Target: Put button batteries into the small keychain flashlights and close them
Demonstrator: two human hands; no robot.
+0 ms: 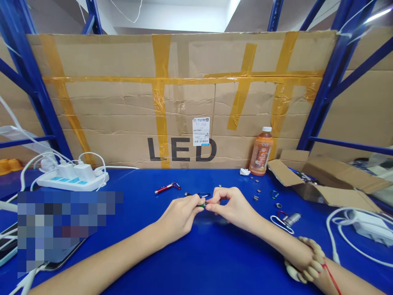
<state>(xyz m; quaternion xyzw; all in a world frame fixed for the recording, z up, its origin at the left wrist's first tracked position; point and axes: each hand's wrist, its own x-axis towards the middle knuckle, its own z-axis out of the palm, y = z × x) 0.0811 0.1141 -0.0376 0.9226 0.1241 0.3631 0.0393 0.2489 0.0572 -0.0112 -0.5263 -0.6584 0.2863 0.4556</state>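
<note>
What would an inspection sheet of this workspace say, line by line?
Surface: blue tabletop, in use.
Job's things: small green item, mostly covered.
Clutter: red tube with clip beyond the hands; small metal pieces and silver tube to the right; bottle upright; open cardboard box at right.
Hands: left hand pinches the green item; right hand pinches at its end.
Cables: white cables at power strip, left; looped white cable, right.
Surroundings: taped cardboard panel marked LED; blue metal posts.

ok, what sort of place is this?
Possibly a workshop or storeroom workbench: blue rack posts flank the blue tabletop, a taped cardboard panel marked LED stands behind it, and small metal parts lie near an open carton.
</note>
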